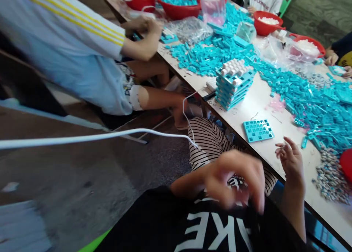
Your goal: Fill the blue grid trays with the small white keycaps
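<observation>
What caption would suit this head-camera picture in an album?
Both hands empty: right hand over the table edge beside a turquoise grid tray, blurred left hand above the lap.

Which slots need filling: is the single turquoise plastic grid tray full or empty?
Empty: the single turquoise plastic grid tray shows only open cells.

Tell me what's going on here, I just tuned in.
The person's right hand is raised over the table edge, fingers spread, near a single turquoise grid tray. The left hand is blurred above the lap; whether it holds anything is unclear. A stack of trays and heaps of turquoise pieces cover the table, where a co-worker's hand works.
</observation>
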The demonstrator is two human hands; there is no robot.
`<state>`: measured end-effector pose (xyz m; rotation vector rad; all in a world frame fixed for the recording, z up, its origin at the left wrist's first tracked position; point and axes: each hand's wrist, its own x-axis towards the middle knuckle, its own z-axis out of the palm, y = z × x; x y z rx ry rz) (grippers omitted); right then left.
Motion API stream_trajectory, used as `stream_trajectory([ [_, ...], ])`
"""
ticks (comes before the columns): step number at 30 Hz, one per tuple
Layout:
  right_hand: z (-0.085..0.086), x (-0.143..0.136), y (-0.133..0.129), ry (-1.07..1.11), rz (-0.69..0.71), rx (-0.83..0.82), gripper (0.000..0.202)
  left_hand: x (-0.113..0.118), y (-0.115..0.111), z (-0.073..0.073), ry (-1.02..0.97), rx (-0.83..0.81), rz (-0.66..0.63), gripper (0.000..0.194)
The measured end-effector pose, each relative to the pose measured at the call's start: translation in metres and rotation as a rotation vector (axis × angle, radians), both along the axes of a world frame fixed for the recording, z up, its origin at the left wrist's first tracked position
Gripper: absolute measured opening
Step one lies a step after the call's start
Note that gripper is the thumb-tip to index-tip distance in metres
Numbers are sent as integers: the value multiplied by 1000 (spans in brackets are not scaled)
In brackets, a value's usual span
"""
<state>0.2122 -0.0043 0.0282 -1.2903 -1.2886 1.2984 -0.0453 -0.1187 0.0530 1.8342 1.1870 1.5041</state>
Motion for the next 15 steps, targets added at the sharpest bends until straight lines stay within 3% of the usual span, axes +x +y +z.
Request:
stream_trajectory([
  [2,-4,6,-3,-37,0,-15,29,10,48,-12,20,9,19,25],
  [4,-7,8,-5,-84,2,-19,33,17,90,-35,163,-13,110,29],
  [7,-11,4,-6,-126,25,-40,32,25,124,-75,435,-60,149,40],
  [9,-14,0,-4,-133,59,-29,34,34,123,-95,482,-85,159,36],
  [11,-18,-5,0,-178,62,20,40,48,111,-104,483,-98,186,31],
  [15,-27,-18,12,-346,59,140,37,76,84,-97,458,-122,175,30],
])
